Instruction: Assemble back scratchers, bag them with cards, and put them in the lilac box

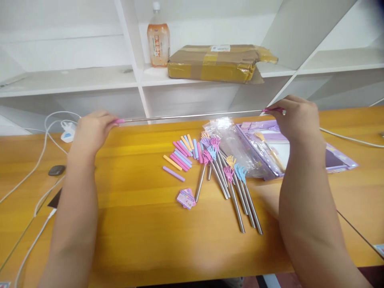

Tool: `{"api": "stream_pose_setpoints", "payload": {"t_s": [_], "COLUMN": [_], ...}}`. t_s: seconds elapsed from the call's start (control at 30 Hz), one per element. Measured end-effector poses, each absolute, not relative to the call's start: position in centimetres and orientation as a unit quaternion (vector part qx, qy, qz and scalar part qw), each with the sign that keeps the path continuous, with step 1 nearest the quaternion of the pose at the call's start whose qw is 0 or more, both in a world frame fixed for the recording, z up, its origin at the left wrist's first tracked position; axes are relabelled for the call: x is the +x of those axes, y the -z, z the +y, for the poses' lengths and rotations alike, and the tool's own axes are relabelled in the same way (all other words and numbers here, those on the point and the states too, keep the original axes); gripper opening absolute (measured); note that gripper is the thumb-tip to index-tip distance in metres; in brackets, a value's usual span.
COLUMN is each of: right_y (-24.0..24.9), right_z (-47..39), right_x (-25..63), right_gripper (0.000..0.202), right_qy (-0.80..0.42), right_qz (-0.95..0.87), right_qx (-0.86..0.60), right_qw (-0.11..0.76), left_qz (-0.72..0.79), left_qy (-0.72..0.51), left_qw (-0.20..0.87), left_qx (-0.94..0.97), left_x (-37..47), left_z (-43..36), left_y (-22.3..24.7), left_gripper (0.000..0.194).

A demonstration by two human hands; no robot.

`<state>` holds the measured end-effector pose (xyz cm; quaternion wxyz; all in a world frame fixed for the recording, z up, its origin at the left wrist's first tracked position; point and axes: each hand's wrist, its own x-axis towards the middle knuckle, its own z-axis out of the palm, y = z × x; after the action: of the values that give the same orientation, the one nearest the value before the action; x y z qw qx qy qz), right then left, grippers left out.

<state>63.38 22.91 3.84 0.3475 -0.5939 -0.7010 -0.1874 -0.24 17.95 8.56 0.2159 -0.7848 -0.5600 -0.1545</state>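
An extended back scratcher point(186, 117) spans left to right across the surface's point(135, 236) far side.
The left hand point(96, 127) has its fingers closed on one pink end, the right hand point(295, 114) on the other. Wood stretches from the left forearm point(79, 192) to the coloured tubes point(181, 154) and the near edge; collapsed back scratchers point(237, 192) fan out right of centre. A plastic bag point(237, 148) and purple pouch point(337, 158) crowd the right. White shelving point(126, 86) limits the far side.

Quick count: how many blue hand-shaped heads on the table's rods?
3: a first blue head in the upper cluster; a second blue head and third blue head side by side in the lower cluster. More may be hidden.
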Motion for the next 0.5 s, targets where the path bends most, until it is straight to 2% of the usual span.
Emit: {"api": "stream_pose_setpoints", "payload": {"t_s": [0.1, 0.27, 0.37, 0.5], "right_y": [-4.2, -5.0, -5.3, -4.5], "right_z": [22.5, 22.3, 22.4, 21.0], "right_x": [62.9, 61.9, 59.1, 50.8], "right_gripper": [0.01, 0.011, 0.013, 0.029], "right_qy": [0.184, 0.174, 0.178, 0.177], "right_qz": [-0.692, -0.682, -0.72, -0.806], "right_qx": [-0.606, -0.618, -0.57, -0.454], "right_qw": [0.347, 0.349, 0.355, 0.336], "left_qz": [-0.555, -0.532, -0.499, -0.451], "left_qy": [0.159, 0.163, 0.159, 0.178], "left_qw": [0.199, 0.192, 0.176, 0.147], "left_qx": [-0.792, -0.808, -0.833, -0.862], "left_x": [-0.7, -1.1, 1.3, 8.6], "left_z": [18.0, 18.1, 17.9, 16.9], "left_y": [-8.2, -8.4, -8.2, -5.4], "left_gripper": [0.037, 0.036, 0.036, 0.036]}}
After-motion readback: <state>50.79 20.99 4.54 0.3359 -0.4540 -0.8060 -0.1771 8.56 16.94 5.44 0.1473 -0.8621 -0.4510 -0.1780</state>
